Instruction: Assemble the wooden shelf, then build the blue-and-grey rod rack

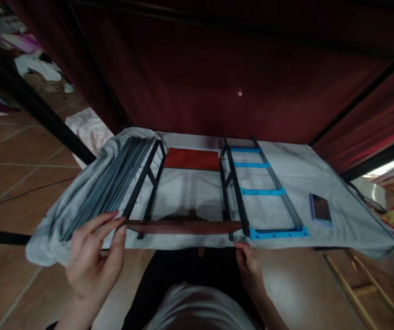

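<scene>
A black frame with side legs and crossbars (135, 192) stands on the cloth-covered table before me. A brown board (186, 227) runs along its near edge, and a red-orange panel (191, 159) lies across its far end. My left hand (95, 256) is closed on the frame's near left corner, thumb and fingers around the end beside the board. My right hand (248, 261) is at the near right corner by the table edge, its fingers curled together; what they hold, if anything, is hidden. Right beside the frame lies a ladder-like rack with blue rungs (262, 192).
Several grey rods (114, 178) lie at the left on the pale cloth (296, 167). A phone (321, 210) rests at the right. Behind the table hangs a dark red curtain (197, 73). A wooden frame (365, 289) is on the floor at lower right.
</scene>
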`<state>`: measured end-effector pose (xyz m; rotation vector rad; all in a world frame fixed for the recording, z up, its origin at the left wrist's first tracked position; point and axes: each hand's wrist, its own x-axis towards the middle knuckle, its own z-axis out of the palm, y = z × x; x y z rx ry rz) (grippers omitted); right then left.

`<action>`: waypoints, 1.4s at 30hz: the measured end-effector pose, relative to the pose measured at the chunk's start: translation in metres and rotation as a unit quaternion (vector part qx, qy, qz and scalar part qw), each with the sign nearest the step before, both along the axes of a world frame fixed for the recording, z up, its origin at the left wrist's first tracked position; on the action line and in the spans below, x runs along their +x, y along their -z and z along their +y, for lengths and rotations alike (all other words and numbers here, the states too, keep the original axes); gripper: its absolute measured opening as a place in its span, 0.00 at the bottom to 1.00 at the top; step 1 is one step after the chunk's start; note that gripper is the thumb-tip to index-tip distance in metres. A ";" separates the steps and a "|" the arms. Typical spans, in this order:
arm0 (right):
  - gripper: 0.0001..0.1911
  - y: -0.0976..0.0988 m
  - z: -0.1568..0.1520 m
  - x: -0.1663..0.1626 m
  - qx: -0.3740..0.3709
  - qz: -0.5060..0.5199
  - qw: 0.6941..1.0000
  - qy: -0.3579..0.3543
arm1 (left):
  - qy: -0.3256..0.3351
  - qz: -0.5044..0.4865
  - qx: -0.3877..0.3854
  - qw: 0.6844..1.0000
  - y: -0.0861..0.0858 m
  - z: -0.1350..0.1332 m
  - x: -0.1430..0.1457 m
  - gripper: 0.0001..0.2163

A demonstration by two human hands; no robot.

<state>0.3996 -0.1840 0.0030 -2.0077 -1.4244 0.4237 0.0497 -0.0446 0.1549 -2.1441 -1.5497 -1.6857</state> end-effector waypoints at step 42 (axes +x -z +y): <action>0.13 0.002 0.072 0.011 -0.073 0.258 0.960 0.085 | 0.324 0.453 -0.303 0.773 -0.028 0.018 0.232 0.16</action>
